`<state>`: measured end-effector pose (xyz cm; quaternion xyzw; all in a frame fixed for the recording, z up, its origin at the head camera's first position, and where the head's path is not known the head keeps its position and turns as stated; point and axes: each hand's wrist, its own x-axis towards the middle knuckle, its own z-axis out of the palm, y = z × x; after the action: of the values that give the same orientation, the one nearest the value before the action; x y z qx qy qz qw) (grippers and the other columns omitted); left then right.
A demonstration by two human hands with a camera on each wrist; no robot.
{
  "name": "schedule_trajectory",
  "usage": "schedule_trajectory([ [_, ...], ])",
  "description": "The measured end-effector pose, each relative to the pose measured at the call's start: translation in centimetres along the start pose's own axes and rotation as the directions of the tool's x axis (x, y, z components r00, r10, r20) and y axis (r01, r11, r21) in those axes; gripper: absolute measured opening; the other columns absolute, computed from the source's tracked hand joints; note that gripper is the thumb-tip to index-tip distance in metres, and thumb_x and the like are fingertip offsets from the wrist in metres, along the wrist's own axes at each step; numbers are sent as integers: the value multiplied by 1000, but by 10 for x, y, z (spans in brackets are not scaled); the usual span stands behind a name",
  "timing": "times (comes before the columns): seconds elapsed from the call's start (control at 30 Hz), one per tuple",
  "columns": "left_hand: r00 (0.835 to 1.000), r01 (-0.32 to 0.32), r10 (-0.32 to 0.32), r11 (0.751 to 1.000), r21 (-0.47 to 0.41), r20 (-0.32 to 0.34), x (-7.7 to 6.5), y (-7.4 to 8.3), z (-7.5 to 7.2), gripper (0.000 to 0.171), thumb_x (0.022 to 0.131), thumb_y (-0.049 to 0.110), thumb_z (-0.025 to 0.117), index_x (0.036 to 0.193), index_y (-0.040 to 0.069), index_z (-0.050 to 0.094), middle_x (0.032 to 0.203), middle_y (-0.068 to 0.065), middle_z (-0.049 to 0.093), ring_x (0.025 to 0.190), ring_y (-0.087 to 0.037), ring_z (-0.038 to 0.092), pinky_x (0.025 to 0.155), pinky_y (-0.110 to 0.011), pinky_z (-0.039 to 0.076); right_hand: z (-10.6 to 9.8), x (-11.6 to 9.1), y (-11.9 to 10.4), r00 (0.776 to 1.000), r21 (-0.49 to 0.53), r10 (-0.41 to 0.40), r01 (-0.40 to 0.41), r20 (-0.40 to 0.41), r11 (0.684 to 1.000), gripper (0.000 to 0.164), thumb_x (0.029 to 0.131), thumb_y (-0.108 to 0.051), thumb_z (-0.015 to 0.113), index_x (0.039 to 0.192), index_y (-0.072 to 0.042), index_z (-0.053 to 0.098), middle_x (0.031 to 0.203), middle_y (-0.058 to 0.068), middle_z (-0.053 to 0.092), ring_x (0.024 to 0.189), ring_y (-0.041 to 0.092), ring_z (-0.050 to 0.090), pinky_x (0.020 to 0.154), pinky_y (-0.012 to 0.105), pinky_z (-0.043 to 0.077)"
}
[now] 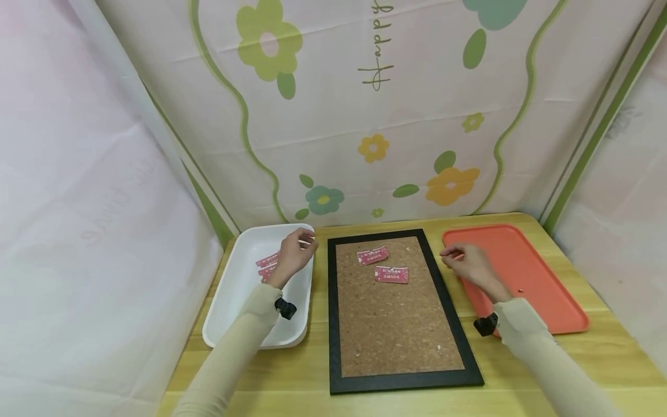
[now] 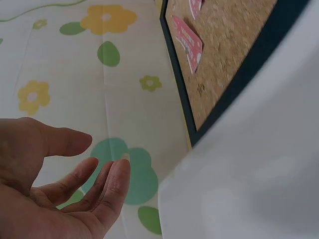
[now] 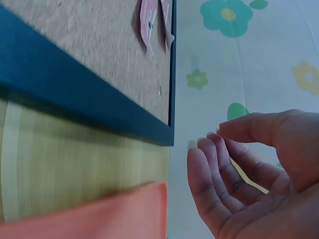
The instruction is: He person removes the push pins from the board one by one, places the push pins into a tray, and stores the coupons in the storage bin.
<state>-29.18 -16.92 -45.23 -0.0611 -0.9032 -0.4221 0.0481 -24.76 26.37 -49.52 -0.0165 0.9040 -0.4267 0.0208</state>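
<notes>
My left hand [image 1: 298,255] hovers over the right side of a white tray [image 1: 229,313], fingers loosely bent; the left wrist view shows nothing between them. Beneath and beside it, pink printed coupons [image 1: 267,262] lie in that tray. My right hand [image 1: 469,263] is above the left edge of a red tray [image 1: 542,278]. Its thumb comes close to the fingertips, and no object shows there. Between the hands lies a black-framed cork board [image 1: 396,324]. On its upper part are two pink coupons, one tilted [image 1: 372,255] and one nearly level [image 1: 391,275].
A tiny object [image 1: 520,291] sits in the red tray. Small pin-like specks [image 1: 439,347] show near the board's corners. Everything stands on a wooden table [image 1: 406,402], with a flower-printed cloth [image 1: 323,104] rising behind it and pale cloth at both sides.
</notes>
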Motion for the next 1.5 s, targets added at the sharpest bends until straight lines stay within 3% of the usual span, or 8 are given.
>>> schedule_trajectory([
  [0.4, 992, -53, 56, 998, -28, 112, 3, 15, 33, 27, 103, 17, 65, 126, 5, 67, 117, -18, 71, 106, -34, 72, 87, -42, 62, 31, 16, -8, 999, 76, -31, 29, 27, 997, 28, 103, -11, 60, 124, 7, 66, 115, 29, 69, 100, 42, 72, 73, 44, 65],
  [0.73, 979, -3, 18, 997, -73, 205, 1, 27, 51, 32, 103, 18, 63, 131, 3, 63, 121, -19, 68, 107, -31, 69, 88, -41, 60, 56, 21, -16, 999, 57, -35, 34, 21, 998, 20, 102, -6, 60, 116, 6, 70, 105, 25, 70, 83, 33, 71, 64, 36, 60],
  [0.9, 972, -38, 47, 998, -43, 232, -2, 30, 66, 36, 104, 20, 63, 134, 1, 62, 124, -20, 68, 111, -35, 69, 94, -48, 59, 59, 22, -15, 999, 65, -27, 25, 23, 998, 21, 103, -6, 58, 116, 6, 70, 106, 25, 72, 88, 31, 72, 69, 36, 62],
  [1.1, 966, -20, 25, 1000, -24, 259, -2, 30, 75, 32, 103, 24, 64, 131, 8, 64, 123, -16, 70, 111, -32, 69, 90, -46, 60, 69, 25, -17, 999, 95, -11, 7, 42, 995, 21, 102, -8, 61, 117, 5, 70, 110, 25, 74, 92, 29, 74, 74, 36, 63],
  [1.5, 955, -11, 25, 999, -48, 296, -3, 27, 105, 34, 99, 10, 68, 130, -4, 64, 118, -21, 71, 108, -32, 70, 89, -43, 61, 90, 29, -19, 996, 129, 25, -37, 91, 991, 22, 99, -7, 67, 117, 6, 69, 107, 24, 75, 86, 21, 74, 72, 31, 63],
])
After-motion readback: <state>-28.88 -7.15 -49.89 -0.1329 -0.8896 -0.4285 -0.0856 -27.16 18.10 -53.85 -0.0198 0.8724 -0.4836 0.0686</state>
